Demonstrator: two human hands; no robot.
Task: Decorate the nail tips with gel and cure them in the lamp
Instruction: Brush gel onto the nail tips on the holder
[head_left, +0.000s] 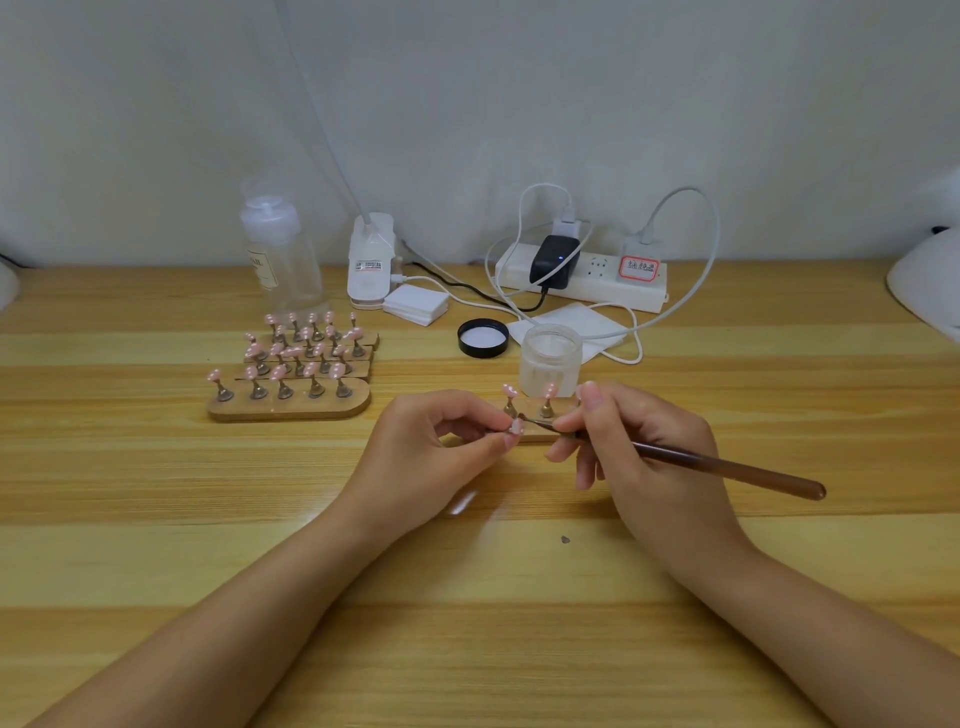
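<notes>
My left hand (441, 447) pinches a small pink nail tip (516, 427) between thumb and fingers, just in front of a wooden stand (535, 435). Two more pink tips (529, 391) stand upright on brass pegs on that stand. My right hand (634, 447) grips a brown-handled brush (727, 467); its fine point touches the held tip. Behind the stand sits an open frosted glass jar (550, 358), its black lid (483, 338) lying to the left. The curved white edge of a lamp (924, 280) shows at the far right.
Several wooden stands with pink nail tips (296, 364) fill the left middle of the wooden table. Behind them stand a clear pump bottle (280, 254), a white clip-on device (370, 265), a pile of white wipes (415, 304), and a power strip (582, 275) with cables.
</notes>
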